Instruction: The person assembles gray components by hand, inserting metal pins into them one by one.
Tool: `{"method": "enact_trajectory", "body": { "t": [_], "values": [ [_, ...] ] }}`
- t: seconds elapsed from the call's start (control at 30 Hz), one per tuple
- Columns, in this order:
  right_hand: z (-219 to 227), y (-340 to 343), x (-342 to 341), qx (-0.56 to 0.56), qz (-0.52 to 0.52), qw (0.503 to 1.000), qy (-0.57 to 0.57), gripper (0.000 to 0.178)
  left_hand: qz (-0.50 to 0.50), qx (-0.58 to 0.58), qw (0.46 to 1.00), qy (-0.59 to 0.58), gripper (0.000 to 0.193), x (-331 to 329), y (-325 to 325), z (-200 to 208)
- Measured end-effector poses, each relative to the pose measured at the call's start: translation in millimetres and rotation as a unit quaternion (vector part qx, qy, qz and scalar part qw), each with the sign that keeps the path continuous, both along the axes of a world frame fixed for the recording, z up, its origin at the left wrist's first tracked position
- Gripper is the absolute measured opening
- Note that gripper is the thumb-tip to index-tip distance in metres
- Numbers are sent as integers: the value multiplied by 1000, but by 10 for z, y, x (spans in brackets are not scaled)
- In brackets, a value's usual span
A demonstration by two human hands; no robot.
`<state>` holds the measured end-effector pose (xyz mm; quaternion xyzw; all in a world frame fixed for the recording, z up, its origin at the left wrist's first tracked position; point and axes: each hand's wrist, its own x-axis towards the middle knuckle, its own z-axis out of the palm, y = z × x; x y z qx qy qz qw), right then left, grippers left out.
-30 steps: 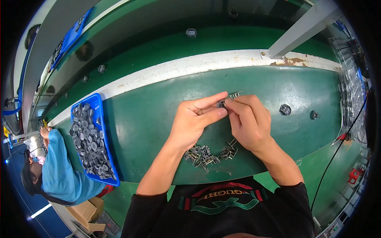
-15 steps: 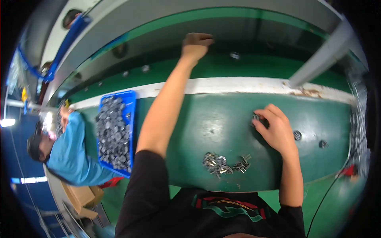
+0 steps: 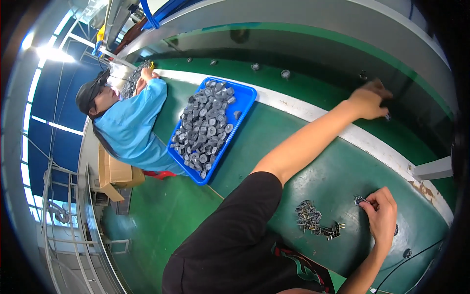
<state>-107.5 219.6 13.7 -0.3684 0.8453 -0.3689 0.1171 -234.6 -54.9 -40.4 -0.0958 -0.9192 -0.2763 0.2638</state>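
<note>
My left hand (image 3: 369, 101) is stretched out over the green belt beyond the white rail. Motion smears it a little; its thumb and fingers look spread. A small part (image 3: 388, 117) shows at the thumb tip, and whether it is gripped I cannot make out. Above the green table, my right hand (image 3: 383, 215) pinches a small dark round part (image 3: 360, 200) between thumb and fingers. To the left of that hand lies a loose pile of small parts with metal pins (image 3: 313, 219). Another round part (image 3: 407, 253) rests on the table near its right end.
A blue tray (image 3: 235, 132) heaped with grey round caps (image 3: 205, 122) stands left of my arm. Several small parts (image 3: 285, 74) sit spaced along the belt. A co-worker in blue (image 3: 129, 122) works further left. A grey post (image 3: 433, 169) rises at right.
The view has swung left and tilted. My left hand, closed before, has reached further right along the belt and its fingers have spread. My right hand still pinches the small round part.
</note>
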Motion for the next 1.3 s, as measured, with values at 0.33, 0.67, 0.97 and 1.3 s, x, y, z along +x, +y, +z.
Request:
{"method": "enact_trajectory", "body": {
  "t": [0.33, 0.67, 0.97, 1.3],
  "values": [
    [96, -29, -97, -175, -10, 980, -95, 34, -125, -22, 991, -39, 34, -63, 76, 56],
    [-32, 152, -176, -269, -141, 882, -360, 19, -70, 505, 803, -308, 33, 916, 759, 433],
    [4, -144, 60, -323, -134, 926, -141, 15, -108, 758, 543, -345, 35, 1998, 685, 421],
    [51, -196, 132, -259, -28, 951, 166, 24, -93, 736, 585, -329, 30, 2106, 768, 416]
  ]
}}
